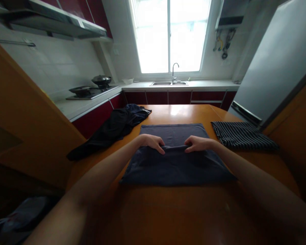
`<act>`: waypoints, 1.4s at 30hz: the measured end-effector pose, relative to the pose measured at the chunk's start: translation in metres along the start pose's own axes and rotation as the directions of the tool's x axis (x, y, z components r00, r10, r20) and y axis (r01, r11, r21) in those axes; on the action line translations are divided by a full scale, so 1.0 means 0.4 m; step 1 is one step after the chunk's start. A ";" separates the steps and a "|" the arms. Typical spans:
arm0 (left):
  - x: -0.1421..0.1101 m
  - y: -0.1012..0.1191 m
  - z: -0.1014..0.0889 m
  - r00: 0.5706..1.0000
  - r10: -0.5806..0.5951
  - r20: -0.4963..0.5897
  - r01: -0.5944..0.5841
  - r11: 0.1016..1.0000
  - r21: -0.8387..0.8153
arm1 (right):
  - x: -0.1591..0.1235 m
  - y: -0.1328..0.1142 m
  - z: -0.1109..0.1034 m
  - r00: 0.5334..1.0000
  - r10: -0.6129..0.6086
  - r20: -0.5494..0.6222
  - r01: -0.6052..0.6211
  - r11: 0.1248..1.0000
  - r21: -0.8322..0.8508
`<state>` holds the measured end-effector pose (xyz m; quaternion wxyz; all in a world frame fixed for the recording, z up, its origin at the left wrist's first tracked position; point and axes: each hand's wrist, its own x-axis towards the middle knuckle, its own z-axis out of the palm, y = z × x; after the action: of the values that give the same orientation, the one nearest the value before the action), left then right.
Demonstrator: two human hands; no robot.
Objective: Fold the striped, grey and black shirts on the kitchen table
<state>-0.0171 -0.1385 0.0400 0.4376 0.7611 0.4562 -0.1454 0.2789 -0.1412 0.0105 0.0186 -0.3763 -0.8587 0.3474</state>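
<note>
A dark blue garment lies spread flat on the orange wooden table in front of me. My left hand pinches a raised fold across the garment's middle, fingers curled on the cloth. My right hand grips the same fold a little to the right. The two hands are close together, both closed on the fabric, with the fold running between them.
A crumpled black garment hangs over the table's left edge. A folded striped cloth lies at the right. Beyond are a counter with a sink, a stove with a wok, and a grey fridge on the right.
</note>
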 end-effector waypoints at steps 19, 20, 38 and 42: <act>-0.019 0.011 0.093 0.867 0.142 -0.478 0.167 0.820 0.547 | -0.019 -0.048 0.050 0.964 0.085 -0.251 -0.177 0.912 -0.371; -0.020 0.023 0.117 0.816 0.208 -0.539 0.180 0.795 0.579 | -0.021 -0.060 0.068 0.945 0.042 -0.323 -0.184 0.887 -0.424; -0.098 -0.140 0.323 0.696 0.056 -0.715 0.286 0.893 0.348 | -0.174 0.073 0.235 0.796 0.241 -0.555 -0.470 0.824 -0.316; -0.131 -0.188 0.308 0.662 -0.080 -0.746 0.368 0.901 0.229 | -0.213 0.110 0.236 0.737 0.320 -0.595 -0.548 0.799 -0.249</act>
<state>-0.0854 -0.2513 -0.0385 0.0541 0.7595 0.6475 0.0297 0.3401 -0.2315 -0.0685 0.0896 -0.6456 -0.7574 0.0382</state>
